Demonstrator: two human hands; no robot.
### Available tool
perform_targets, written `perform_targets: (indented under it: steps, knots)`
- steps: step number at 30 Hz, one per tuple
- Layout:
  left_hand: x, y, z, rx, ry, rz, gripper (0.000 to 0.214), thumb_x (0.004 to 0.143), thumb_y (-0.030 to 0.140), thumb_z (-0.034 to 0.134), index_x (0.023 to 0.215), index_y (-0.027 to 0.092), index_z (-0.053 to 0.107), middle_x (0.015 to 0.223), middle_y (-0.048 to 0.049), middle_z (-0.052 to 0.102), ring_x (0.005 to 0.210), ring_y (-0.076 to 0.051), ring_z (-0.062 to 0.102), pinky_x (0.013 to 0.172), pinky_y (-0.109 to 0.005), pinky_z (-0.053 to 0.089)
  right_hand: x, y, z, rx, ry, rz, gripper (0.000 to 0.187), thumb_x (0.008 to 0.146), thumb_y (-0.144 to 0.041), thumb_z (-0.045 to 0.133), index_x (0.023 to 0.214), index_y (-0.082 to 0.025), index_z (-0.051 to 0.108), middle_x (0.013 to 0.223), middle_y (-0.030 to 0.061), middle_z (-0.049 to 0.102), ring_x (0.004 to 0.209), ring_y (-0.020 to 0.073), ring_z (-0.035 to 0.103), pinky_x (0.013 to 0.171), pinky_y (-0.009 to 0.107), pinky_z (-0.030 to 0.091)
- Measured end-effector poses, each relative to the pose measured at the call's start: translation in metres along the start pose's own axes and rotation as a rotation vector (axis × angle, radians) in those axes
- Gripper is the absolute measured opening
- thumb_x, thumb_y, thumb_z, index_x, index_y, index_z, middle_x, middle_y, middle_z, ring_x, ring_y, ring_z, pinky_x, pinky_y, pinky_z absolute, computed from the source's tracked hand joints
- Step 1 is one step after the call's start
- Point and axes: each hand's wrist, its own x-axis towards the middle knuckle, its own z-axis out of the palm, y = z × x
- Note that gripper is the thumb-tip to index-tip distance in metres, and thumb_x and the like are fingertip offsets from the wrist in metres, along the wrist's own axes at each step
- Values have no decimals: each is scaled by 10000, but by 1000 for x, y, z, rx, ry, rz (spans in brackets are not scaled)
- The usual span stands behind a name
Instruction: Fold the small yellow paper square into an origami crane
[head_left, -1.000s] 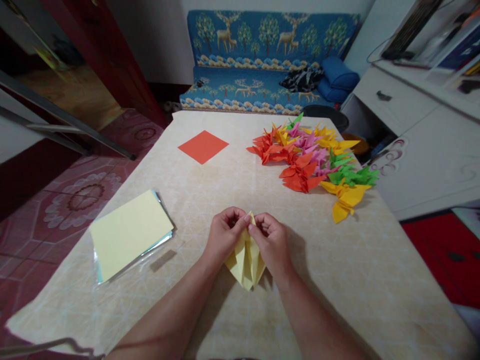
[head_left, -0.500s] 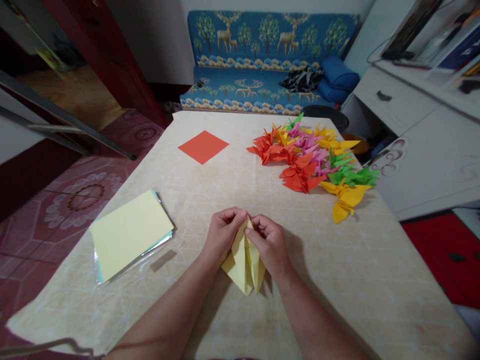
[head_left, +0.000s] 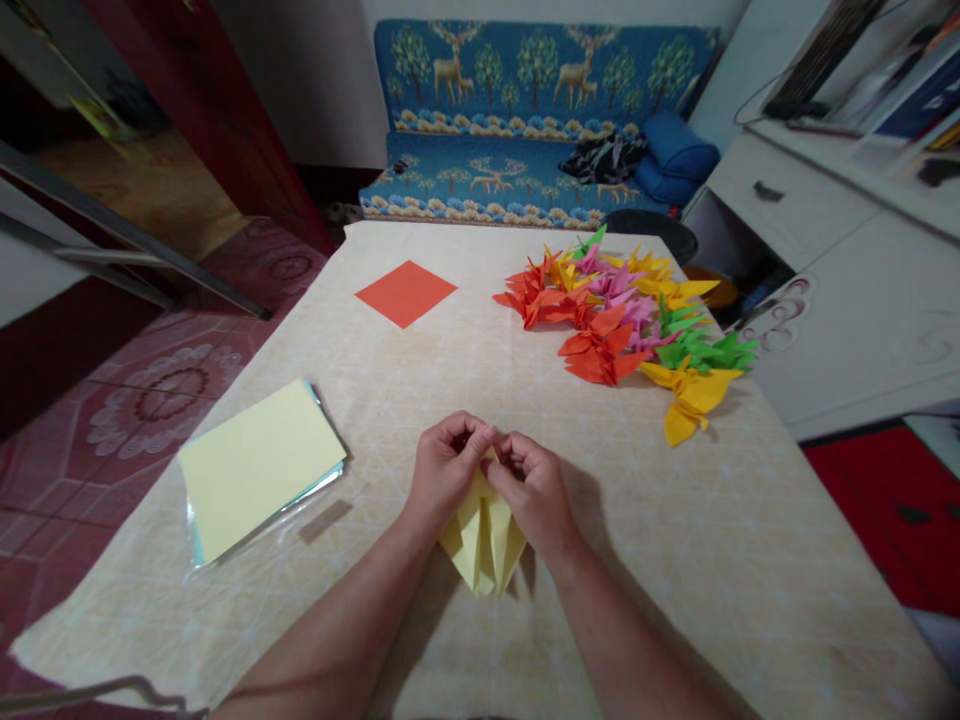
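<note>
A partly folded piece of yellow origami paper [head_left: 484,540] is held between both hands above the near middle of the table. My left hand [head_left: 450,462] pinches its top from the left, thumb pressed along the upper edge. From the right, my right hand [head_left: 534,490] grips the same top end, with its thumb on the front of the paper. The fingertips of both hands nearly meet and cover the tip. Below them the paper spreads into pointed flaps with a split down the middle.
Yellow paper sheets [head_left: 262,470] lie in a clear sleeve at the left. A red paper square [head_left: 406,294] rests farther back. Several folded paper cranes [head_left: 604,350] in red, pink, green and orange cluster at the back right. Beyond the table [head_left: 720,560] stands a blue patterned sofa [head_left: 480,180].
The yellow paper has shifted slightly left and its lower flaps have turned, now spreading more evenly. My right thumb has slid up closer to the tip, and both hands still hold on.
</note>
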Motion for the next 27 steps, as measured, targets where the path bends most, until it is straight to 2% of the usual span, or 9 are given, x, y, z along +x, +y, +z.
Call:
perform_targets:
  steps: [5,7,14,20,27]
  knots:
    - [-1,-2,-2,-49,-3,-65,349,793,390,596,562,136,530,498,44,442,462,-56,372,446,-173,293,-1,-1,0,-15,2,-5,68,730,-174,545,669,-185,518,600,-50,472,564,102,442,522,204,347]
    - [-1,-1,-2,-84,-16,-101,370,806,418,570,570,136,541,496,40,453,453,-57,376,442,-177,296,-1,-2,-1,-10,6,3,59,733,-178,548,678,-187,527,610,-46,493,570,106,460,527,207,360]
    - [1,-2,-1,-49,-32,-106,256,699,374,700,668,136,612,586,1,590,514,-86,490,500,-191,370,2,-1,-6,28,118,26,102,759,-264,574,702,-191,532,621,-35,523,561,114,485,514,209,368]
    - [1,-9,-1,-21,-35,-85,216,716,335,690,675,137,612,578,2,582,510,-77,477,483,-178,362,3,0,-8,42,133,29,114,759,-278,587,715,-183,541,630,-32,521,560,109,477,507,206,358]
    - [0,-2,1,-72,26,-86,238,733,365,673,690,142,598,573,28,536,496,-62,438,473,-173,338,3,-2,-9,56,168,-2,120,757,-288,601,702,-197,545,626,-36,531,550,114,492,512,217,374]
